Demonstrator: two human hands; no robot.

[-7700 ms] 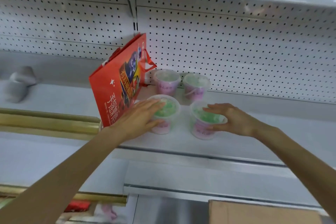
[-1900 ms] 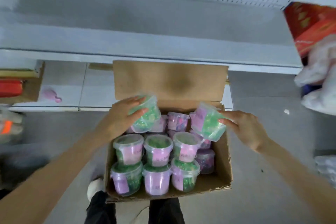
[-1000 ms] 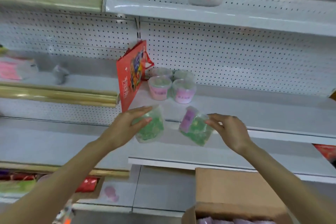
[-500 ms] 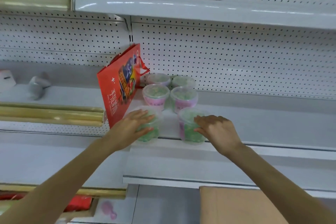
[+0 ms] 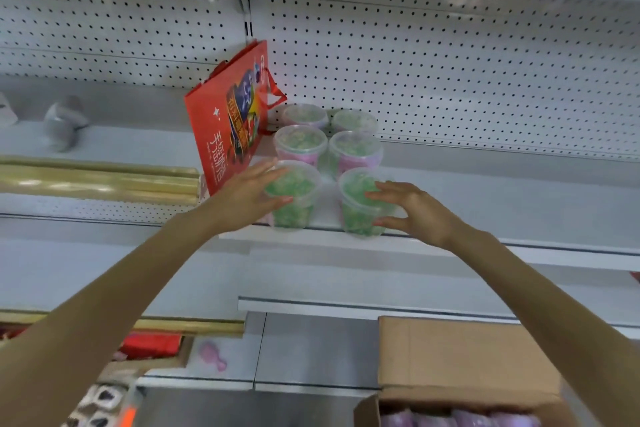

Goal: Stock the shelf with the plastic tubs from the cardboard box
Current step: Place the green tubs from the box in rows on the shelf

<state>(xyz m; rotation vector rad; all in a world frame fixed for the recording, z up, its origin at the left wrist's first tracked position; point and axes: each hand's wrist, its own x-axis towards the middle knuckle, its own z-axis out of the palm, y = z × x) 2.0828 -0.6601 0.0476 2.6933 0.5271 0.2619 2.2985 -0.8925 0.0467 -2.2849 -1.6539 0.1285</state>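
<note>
At about nine o'clock a roll of gold wrapping film [image 5: 97, 180] lies lengthwise along the neighbouring shelf, well clear of the work. Just right of it a red gift bag [image 5: 230, 135] stands tilted, leaning back toward the pegboard [image 5: 450, 80]; it seems to serve as the left boundary of the row being built. The left hand [image 5: 249, 198] curls loosely around the front-left tub [image 5: 294, 198], thumb low on the side wall and fingers along the lid edge at its ten o'clock, likely to nudge it square. Four earlier tubs [image 5: 301, 146] sit behind in two columns, running toward twelve o'clock. The right hand [image 5: 415, 211] cups the front-right tub [image 5: 363, 204] from its three o'clock side, fingers spread and only lightly closed. Both front tubs stand upright near the shelf [image 5: 485, 204] lip, long axes vertical, lids up, green contents showing through. At five o'clock the cardboard box [image 5: 467, 364] holds more tubs with purple tops.
</note>
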